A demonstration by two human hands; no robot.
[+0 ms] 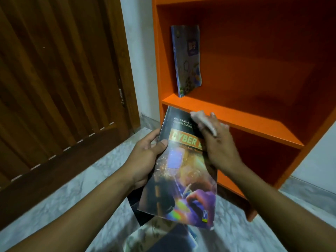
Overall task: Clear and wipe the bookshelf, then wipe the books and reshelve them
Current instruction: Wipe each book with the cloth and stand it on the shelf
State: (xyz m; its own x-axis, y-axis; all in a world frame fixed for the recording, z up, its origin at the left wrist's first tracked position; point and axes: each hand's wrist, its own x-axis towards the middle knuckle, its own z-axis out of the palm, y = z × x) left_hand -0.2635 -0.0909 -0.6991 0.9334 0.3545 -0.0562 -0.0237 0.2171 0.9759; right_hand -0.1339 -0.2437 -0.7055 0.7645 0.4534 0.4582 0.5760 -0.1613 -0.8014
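Note:
My left hand grips the left edge of a dark book with "CYBER" on its cover, held tilted in front of the orange bookshelf. My right hand presses a pale wiping cloth against the top right of that cover. One blue book stands upright at the left end of the shelf's middle compartment, leaning on the side wall. The rest of that compartment holds nothing.
A few more books lie in a pile on the marble floor below my arms. A brown slatted wooden door fills the left. A white wall strip separates door and shelf.

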